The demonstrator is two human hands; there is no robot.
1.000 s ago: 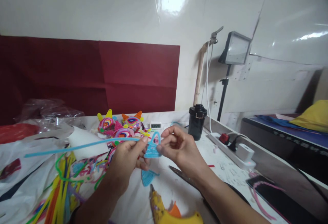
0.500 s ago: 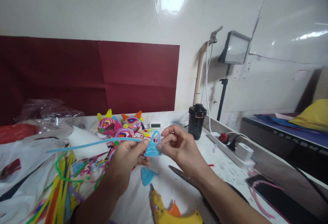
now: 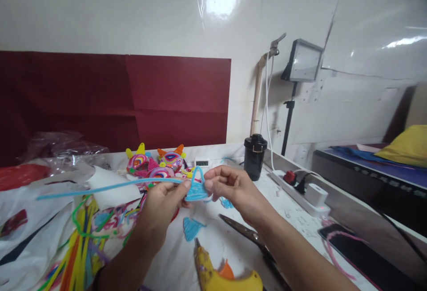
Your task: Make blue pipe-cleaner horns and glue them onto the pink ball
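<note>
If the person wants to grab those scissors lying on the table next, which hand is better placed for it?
Probably the right hand. The scissors lie on the table just below that wrist, on its side. The left hand is farther off and pinches the long blue pipe cleaner feeding the blue triangle.

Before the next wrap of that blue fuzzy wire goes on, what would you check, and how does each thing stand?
1. Left hand has a grip on the blue fuzzy wire: ok.
2. Right hand pinches the blue triangle piece: ok.
3. Wire's loose end hangs free over the plastic bags: ok.
4. Scissors lie apart from both hands: ok.
5. Glue gun nozzle touches nothing: cannot tell, it sits close to the second blue piece.
6. Glue gun hot: cannot tell.
</note>
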